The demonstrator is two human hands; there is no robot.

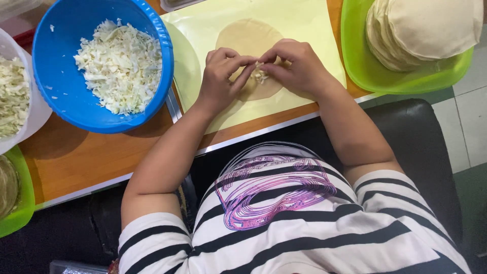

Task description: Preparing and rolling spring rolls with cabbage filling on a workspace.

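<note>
Pale dough, a thin round wrapper (248, 38), lies flat on a yellow mat (304, 30) in the head view, and both hands work at its near edge. The left hand (220, 76) comes in from the left, its fingers (238, 63) drawn together and pinching a small heap of shredded filling (260, 75) that sits on the wrapper. The right hand (299, 66) meets it from the other side, fingers (271, 57) also bunched and pressed on the same filling, so the fingertips of the two hands touch or nearly touch over it. The near part of the wrapper is covered by the hands; whether it is folded up there cannot be told.

The mat rests on a wooden counter (91, 152) with a pale metal edge. Left of the mat, just beside it, stands a blue bowl (56, 81) holding chopped cabbage (122, 66). Further left, a white bowl (35, 111) with more shredded cabbage is cut by the frame, and a green tray (20, 208) shows at the lower left corner. Right of the mat, a green plate (365, 66) carries a stack of wrappers (426, 28), well apart from the hands. Below, the person's black and white striped shirt (304, 228) fills the lower frame, with a dark seat (421, 142) behind it.
</note>
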